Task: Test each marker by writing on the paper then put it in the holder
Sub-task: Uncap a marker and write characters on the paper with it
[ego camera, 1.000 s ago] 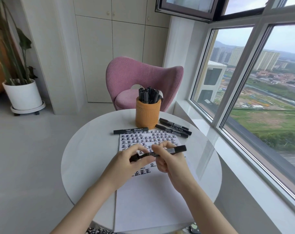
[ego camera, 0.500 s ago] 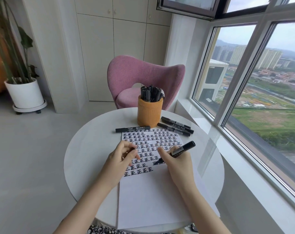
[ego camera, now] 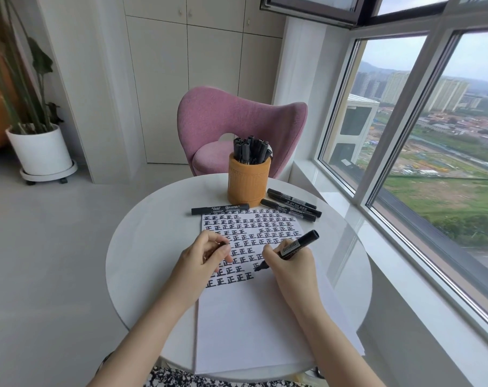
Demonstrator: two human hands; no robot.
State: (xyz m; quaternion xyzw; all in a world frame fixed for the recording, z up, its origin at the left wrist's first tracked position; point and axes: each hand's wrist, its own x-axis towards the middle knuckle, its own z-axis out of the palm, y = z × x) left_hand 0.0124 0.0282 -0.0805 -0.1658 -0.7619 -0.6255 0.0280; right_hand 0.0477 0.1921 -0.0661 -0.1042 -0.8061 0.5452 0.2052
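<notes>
A white paper (ego camera: 254, 325) lies on the round white table (ego camera: 142, 263), its upper half filled with rows of black characters. My right hand (ego camera: 290, 263) grips an uncapped black marker (ego camera: 295, 247), tip down on the paper at the end of a character row. My left hand (ego camera: 203, 258) rests on the paper's left side, fingers curled round the marker's black cap (ego camera: 224, 244), mostly hidden. An orange holder (ego camera: 248, 182) with several black markers stands behind the paper.
One capped marker (ego camera: 220, 209) lies at the paper's top left edge; three more markers (ego camera: 291, 205) lie right of the holder. A pink chair (ego camera: 237, 124) stands behind the table, a potted plant (ego camera: 38, 146) at the left, large windows at the right.
The hands pulled the cap off the marker and moved apart. The right hand turned the marker tip down onto the paper; the left hand settled on the paper with the cap.
</notes>
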